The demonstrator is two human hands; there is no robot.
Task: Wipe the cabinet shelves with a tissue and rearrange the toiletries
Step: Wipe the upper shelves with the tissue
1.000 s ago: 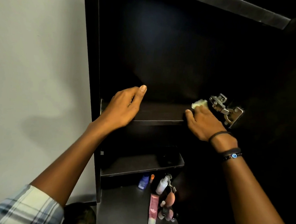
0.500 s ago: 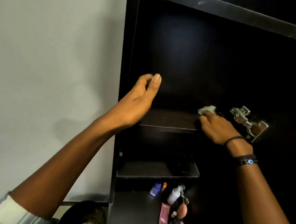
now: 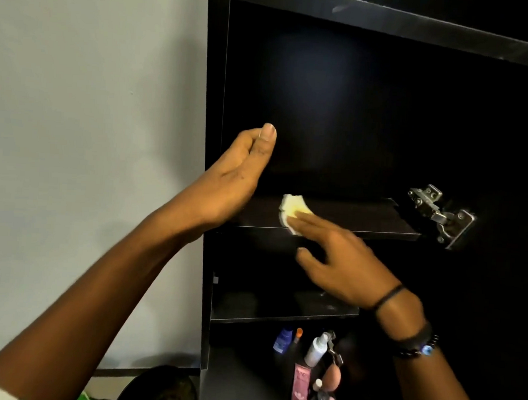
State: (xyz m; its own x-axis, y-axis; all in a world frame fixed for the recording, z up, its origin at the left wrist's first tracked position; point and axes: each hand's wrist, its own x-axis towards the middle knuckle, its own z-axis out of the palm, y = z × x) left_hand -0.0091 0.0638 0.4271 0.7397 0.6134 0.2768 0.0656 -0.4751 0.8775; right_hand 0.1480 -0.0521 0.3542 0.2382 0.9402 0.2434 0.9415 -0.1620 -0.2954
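A dark cabinet stands open against a pale wall. My right hand [image 3: 342, 262] presses a folded pale yellow tissue [image 3: 293, 209] flat onto the upper shelf [image 3: 362, 217] with straight fingers, near the shelf's left part. My left hand [image 3: 236, 174] hovers open at the cabinet's left side, fingers together and pointing up, holding nothing. Toiletries sit on the dark surface below: a blue bottle [image 3: 281, 340], a white spray bottle [image 3: 316, 349], a pink tube [image 3: 300, 391] and a pink sponge [image 3: 331, 376].
A metal door hinge [image 3: 439, 215] juts out at the right end of the upper shelf. A lower shelf [image 3: 281, 311] lies beneath it. A dark round bin [image 3: 158, 388] stands at the floor by the cabinet's left wall [image 3: 214, 105].
My right hand has slid the tissue leftward along the upper shelf, from near the hinge to the left part. My left hand has lifted off the shelf edge and turned upright.
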